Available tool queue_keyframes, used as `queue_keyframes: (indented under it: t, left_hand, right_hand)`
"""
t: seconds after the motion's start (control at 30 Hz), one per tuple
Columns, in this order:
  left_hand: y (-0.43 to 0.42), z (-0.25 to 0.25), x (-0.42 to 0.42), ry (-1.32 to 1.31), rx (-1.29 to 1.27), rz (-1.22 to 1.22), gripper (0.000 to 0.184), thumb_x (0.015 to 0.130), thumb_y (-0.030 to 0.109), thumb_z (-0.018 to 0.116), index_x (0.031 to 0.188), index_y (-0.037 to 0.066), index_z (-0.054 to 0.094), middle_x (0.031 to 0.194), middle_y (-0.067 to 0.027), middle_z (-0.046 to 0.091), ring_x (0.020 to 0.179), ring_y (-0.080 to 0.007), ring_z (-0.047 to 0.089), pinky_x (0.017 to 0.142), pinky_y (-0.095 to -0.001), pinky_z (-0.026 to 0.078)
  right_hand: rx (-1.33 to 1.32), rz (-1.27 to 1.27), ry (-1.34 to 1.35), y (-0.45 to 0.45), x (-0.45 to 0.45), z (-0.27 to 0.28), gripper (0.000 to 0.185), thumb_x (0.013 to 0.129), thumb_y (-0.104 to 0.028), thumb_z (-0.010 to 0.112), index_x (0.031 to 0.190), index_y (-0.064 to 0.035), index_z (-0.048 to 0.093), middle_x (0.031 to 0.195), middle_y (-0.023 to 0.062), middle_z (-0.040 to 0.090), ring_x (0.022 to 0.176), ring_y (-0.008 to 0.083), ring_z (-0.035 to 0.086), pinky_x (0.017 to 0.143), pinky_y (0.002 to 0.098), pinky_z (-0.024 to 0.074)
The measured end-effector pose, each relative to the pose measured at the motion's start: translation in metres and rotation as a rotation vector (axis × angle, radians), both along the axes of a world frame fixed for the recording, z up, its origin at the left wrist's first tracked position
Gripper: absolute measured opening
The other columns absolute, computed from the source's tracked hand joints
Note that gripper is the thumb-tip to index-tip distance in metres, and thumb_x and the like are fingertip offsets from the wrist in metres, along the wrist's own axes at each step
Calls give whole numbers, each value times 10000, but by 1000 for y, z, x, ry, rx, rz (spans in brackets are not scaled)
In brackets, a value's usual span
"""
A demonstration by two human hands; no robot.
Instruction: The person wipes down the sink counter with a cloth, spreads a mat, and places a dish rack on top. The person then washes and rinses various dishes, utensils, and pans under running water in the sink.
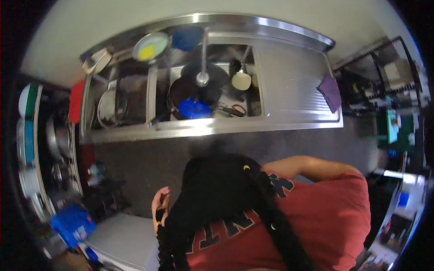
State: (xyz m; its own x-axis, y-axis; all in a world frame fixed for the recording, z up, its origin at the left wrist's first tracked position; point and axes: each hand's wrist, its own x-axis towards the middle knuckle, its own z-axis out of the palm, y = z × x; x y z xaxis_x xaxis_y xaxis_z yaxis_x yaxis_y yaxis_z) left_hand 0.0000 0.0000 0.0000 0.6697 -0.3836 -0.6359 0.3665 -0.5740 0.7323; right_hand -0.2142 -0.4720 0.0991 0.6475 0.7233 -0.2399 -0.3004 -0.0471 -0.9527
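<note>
My left hand (161, 202) is beside the dark hair and a braid at lower centre. Its fingers look loosely bent and apart, with nothing clear in them. My right forearm (303, 166) bends in from the red sleeve, and its hand is hidden behind the hair. Both are short of the steel sink unit (199, 130). A large dark pot (174, 92) stands in the middle basin under the tap (203, 77), with a blue item (194, 109) in it. Near it lie scissors (236, 109) and a pale, round-ended utensil (241, 81).
A bowl with a yellow sponge (146, 53) sits on the back ledge. A purple cloth (330, 94) hangs over the right drainboard (294, 81). Shelves of cookware (58, 135) line the left; a white surface (124, 239) and blue bag (73, 225) are lower left.
</note>
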Motion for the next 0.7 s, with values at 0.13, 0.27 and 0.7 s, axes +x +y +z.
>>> queue_keyframes:
  t: [0.13,0.27,0.7]
  left_hand:
    - [-50,-23,147,-16,-324,-93,290,956,-20,591,1242,30,609,1086,-74,678,1014,-183,636,915,-322,500]
    - [-126,-27,193,-13,-410,-352,265,971,5,556,1231,15,606,1137,-83,660,1027,-161,623,941,-316,493]
    - [-359,-27,185,97,-346,-844,250,961,46,587,1208,33,626,1103,-66,654,1027,-143,609,931,-287,462]
  right_hand:
    - [-472,-304,-135,0,63,22,350,791,-258,724,972,32,645,1006,274,659,936,454,621,800,512,481]
    - [-1004,-710,-204,21,57,8,201,791,-160,646,864,26,664,809,229,656,822,444,629,722,487,501]
    - [-1037,-1392,376,-203,-67,38,335,899,-230,713,1173,-37,699,1063,80,721,950,174,661,869,314,515]
